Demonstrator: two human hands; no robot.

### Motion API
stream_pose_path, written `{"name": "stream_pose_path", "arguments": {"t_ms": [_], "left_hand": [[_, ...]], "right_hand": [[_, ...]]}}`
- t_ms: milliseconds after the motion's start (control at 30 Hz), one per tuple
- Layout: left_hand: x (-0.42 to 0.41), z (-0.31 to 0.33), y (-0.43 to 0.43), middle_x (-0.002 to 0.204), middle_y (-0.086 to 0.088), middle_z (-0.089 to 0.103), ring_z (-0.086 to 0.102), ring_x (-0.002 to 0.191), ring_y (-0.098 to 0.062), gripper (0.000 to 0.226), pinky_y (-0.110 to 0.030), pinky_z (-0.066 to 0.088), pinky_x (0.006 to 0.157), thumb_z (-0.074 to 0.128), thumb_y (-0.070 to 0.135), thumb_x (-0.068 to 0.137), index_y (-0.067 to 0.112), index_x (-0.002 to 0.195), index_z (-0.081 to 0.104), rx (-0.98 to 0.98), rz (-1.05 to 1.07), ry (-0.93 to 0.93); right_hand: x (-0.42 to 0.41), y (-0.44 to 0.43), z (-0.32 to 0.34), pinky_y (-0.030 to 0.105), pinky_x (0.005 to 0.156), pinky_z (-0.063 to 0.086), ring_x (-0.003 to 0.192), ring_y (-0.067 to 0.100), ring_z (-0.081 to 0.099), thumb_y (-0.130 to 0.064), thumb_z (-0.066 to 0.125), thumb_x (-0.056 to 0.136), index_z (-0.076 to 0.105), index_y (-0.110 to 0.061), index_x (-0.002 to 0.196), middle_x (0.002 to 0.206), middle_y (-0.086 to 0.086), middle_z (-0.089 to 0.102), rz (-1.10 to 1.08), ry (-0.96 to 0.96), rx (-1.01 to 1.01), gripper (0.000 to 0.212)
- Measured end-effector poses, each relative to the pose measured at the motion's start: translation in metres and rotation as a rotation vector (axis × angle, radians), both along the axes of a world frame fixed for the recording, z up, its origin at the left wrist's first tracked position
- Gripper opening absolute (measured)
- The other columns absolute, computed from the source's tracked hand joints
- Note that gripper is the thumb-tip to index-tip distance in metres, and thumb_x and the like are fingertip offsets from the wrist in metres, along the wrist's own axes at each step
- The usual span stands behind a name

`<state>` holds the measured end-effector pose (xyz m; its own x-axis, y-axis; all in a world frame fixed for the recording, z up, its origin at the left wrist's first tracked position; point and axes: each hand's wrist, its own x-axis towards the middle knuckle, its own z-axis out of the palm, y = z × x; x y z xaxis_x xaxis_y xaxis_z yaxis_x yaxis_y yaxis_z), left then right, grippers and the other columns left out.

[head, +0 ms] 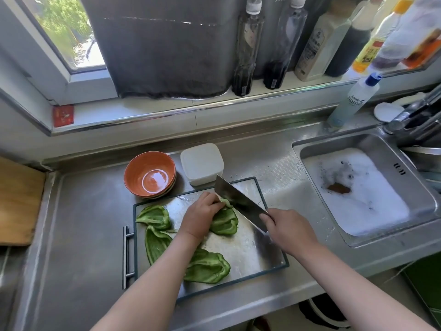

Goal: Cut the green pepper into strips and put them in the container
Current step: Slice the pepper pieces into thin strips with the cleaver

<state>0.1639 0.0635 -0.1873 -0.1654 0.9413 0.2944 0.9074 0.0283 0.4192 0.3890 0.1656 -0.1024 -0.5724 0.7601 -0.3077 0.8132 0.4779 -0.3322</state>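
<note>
Several flat green pepper pieces lie on a steel cutting board (250,249). My left hand (200,216) presses down on one pepper piece (225,222) with curled fingers, near the board's far edge. My right hand (290,229) grips the handle of a cleaver (238,200), whose blade rests on that piece right beside my left fingertips. Other pepper pieces lie at the left (155,217), the middle left (156,243) and the front (207,266) of the board. A white lidded container (201,163) stands just beyond the board.
An orange bowl (150,174) sits left of the container. A sink (358,187) full of foam lies at the right, with a faucet (415,113) and a dish soap bottle (354,101) behind it. Bottles line the windowsill. A wooden board (16,201) lies at far left.
</note>
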Motion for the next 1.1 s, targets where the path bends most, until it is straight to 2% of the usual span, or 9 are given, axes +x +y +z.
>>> {"name": "stream_pose_path", "arguments": {"t_ms": [100, 233, 367, 467, 600, 700, 767, 967, 1100], "left_hand": [[-0.001, -0.004, -0.007, 0.091, -0.002, 0.063, 0.051, 0.092, -0.016, 0.03, -0.025, 0.051, 0.054, 0.05, 0.018, 0.086, 0.009, 0.099, 0.076, 0.052, -0.032, 0.034], [0.002, -0.007, -0.011, 0.091, -0.006, 0.066, 0.053, 0.089, -0.019, 0.028, -0.029, 0.054, 0.056, 0.052, 0.012, 0.087, 0.006, 0.099, 0.076, 0.116, -0.037, 0.091], [0.003, -0.005, -0.006, 0.094, -0.006, 0.069, 0.053, 0.093, -0.018, 0.027, -0.029, 0.056, 0.06, 0.052, 0.01, 0.086, 0.006, 0.095, 0.077, 0.158, -0.022, 0.11], [0.002, -0.006, -0.006, 0.095, -0.006, 0.07, 0.054, 0.095, -0.017, 0.028, -0.031, 0.058, 0.059, 0.051, 0.013, 0.087, 0.007, 0.094, 0.078, 0.167, -0.009, 0.098], [0.004, -0.005, -0.006, 0.094, -0.006, 0.072, 0.055, 0.096, -0.017, 0.028, -0.032, 0.058, 0.057, 0.051, 0.015, 0.088, 0.008, 0.091, 0.078, 0.18, 0.004, 0.089], [0.005, -0.002, -0.005, 0.093, -0.005, 0.072, 0.054, 0.096, -0.015, 0.029, -0.03, 0.058, 0.056, 0.051, 0.016, 0.087, 0.009, 0.089, 0.079, 0.19, 0.014, 0.088], [0.005, -0.001, -0.005, 0.092, -0.005, 0.072, 0.054, 0.096, -0.015, 0.029, -0.029, 0.057, 0.055, 0.051, 0.016, 0.088, 0.009, 0.088, 0.079, 0.191, 0.017, 0.086], [0.002, -0.006, -0.004, 0.094, -0.004, 0.071, 0.053, 0.097, -0.015, 0.028, -0.03, 0.058, 0.056, 0.051, 0.015, 0.086, 0.008, 0.09, 0.078, 0.168, 0.015, 0.049], [0.002, -0.009, -0.004, 0.097, -0.005, 0.072, 0.055, 0.102, -0.015, 0.028, -0.032, 0.06, 0.065, 0.051, 0.014, 0.087, 0.006, 0.093, 0.077, 0.153, 0.011, 0.007]], "right_hand": [[0.001, 0.003, 0.001, 0.032, 0.061, 0.035, 0.074, 0.023, 0.055, -0.045, 0.042, 0.104, 0.051, -0.029, 0.08, 0.073, -0.004, 0.058, 0.041, 0.016, -0.002, 0.03], [0.0, 0.005, -0.004, 0.032, 0.061, 0.037, 0.079, 0.023, 0.063, -0.045, 0.042, 0.103, 0.061, -0.026, 0.091, 0.081, -0.002, 0.068, 0.17, -0.006, 0.191, 0.03], [-0.003, 0.005, -0.011, 0.026, 0.044, 0.032, 0.047, 0.024, 0.056, -0.043, 0.041, 0.092, 0.063, -0.025, 0.072, 0.055, -0.003, 0.056, 0.266, 0.115, 0.41, 0.035], [-0.01, 0.009, -0.004, 0.023, 0.043, 0.024, 0.04, 0.024, 0.05, -0.043, 0.039, 0.089, 0.058, -0.024, 0.065, 0.049, -0.004, 0.051, 0.31, 0.15, 0.436, 0.037], [-0.015, 0.014, 0.001, 0.028, 0.049, 0.03, 0.051, 0.027, 0.056, -0.045, 0.034, 0.095, 0.063, -0.022, 0.075, 0.058, -0.003, 0.057, 0.358, 0.1, 0.405, 0.042], [-0.018, 0.015, 0.008, 0.032, 0.06, 0.033, 0.072, 0.029, 0.06, -0.042, 0.039, 0.104, 0.063, -0.023, 0.095, 0.079, 0.001, 0.065, 0.367, 0.035, 0.302, 0.032], [-0.021, 0.016, 0.014, 0.033, 0.062, 0.034, 0.077, 0.029, 0.061, -0.042, 0.038, 0.105, 0.062, -0.024, 0.1, 0.085, 0.001, 0.066, 0.369, 0.006, 0.289, 0.03], [-0.026, 0.017, 0.014, 0.035, 0.064, 0.037, 0.082, 0.031, 0.062, -0.042, 0.037, 0.106, 0.06, -0.024, 0.104, 0.09, 0.003, 0.067, 0.391, -0.055, 0.243, 0.03], [-0.034, 0.018, 0.012, 0.035, 0.062, 0.035, 0.076, 0.028, 0.057, -0.041, 0.036, 0.106, 0.058, -0.024, 0.102, 0.087, 0.003, 0.066, 0.391, -0.062, 0.209, 0.028]]}}
